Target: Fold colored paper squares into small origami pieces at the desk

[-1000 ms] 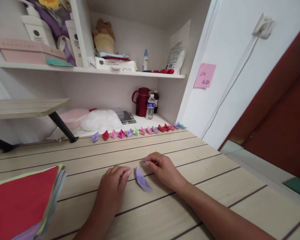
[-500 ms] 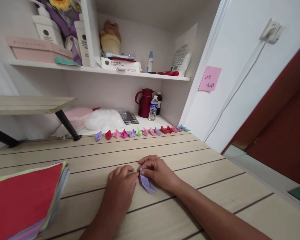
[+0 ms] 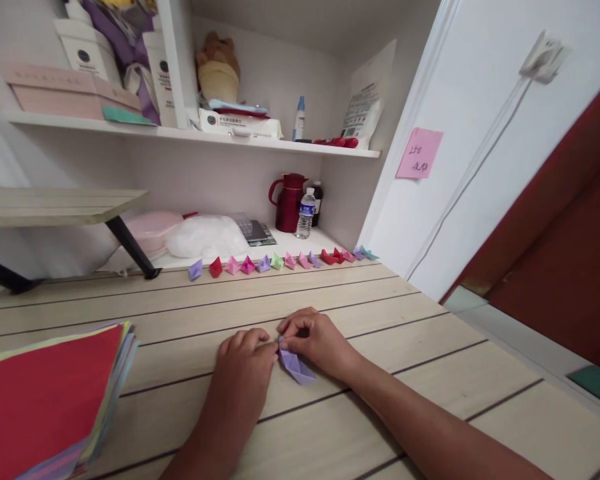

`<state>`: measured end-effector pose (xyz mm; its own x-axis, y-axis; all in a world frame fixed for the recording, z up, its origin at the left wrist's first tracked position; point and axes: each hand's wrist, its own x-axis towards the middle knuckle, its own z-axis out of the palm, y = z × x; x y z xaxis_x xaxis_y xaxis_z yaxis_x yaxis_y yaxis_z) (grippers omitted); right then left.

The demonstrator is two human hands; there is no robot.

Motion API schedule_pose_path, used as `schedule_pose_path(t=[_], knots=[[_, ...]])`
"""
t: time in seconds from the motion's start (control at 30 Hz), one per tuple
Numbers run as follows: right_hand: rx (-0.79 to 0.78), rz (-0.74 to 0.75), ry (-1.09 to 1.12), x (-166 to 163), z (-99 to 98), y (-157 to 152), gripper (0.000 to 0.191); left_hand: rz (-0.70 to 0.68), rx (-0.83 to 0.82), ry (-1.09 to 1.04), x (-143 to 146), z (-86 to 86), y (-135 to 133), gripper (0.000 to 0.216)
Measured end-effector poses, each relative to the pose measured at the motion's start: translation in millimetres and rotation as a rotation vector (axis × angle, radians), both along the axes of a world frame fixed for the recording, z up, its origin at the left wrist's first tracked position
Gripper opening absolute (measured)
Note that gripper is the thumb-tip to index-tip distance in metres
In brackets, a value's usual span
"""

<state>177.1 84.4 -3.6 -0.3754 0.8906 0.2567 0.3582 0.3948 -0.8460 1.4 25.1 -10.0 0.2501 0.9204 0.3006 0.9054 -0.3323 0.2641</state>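
A folded purple paper boat (image 3: 296, 367) lies slanted on the wooden tabletop, its free end pointing toward me. My right hand (image 3: 317, 343) pinches its far end between thumb and fingers. On the other side, my left hand (image 3: 247, 363) is closed, with its thumb and fingertips at the boat's left edge near the same end; the exact contact is partly hidden by the fingers. Along the table's back edge runs a row of small folded paper boats, among them a red one (image 3: 215, 267), a green one (image 3: 277, 261) and a purple one (image 3: 195, 269).
A stack of coloured paper (image 3: 50, 400), red on top, sits at the left. Behind it stands a small raised shelf (image 3: 60, 207) on black legs. Farther back are a plastic bag (image 3: 207, 237), a dark red jug (image 3: 289, 203) and a water bottle (image 3: 305, 215).
The hands stay nearly in place around the purple paper boat, with only slight finger movement. The whole view has shifted a little.
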Motion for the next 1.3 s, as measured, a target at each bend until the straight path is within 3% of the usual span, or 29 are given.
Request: schedule_pose_path(t=[0.2, 0.37, 0.77, 1.3], knots=[[-0.052, 0.055, 0.032, 4.5, 3.5, 2.2, 0.006, 0.007, 0.013, 0.001, -1.0, -1.1, 0.2, 0.031], [-0.126, 0.122, 0.074, 10.0, 2.8, 7.2, 0.02, -0.008, 0.026, -0.01, -2.9, -1.5, 0.8, 0.033], [-0.113, 0.073, 0.105, 1.5, 1.6, 5.7, 0.008, -0.024, 0.052, -0.015, -3.9, -3.1, 2.1, 0.032], [-0.112, 0.096, 0.094, 1.5, 0.6, 6.5, 0.007, -0.044, 0.054, -0.036, -3.9, -2.0, 4.2, 0.03]])
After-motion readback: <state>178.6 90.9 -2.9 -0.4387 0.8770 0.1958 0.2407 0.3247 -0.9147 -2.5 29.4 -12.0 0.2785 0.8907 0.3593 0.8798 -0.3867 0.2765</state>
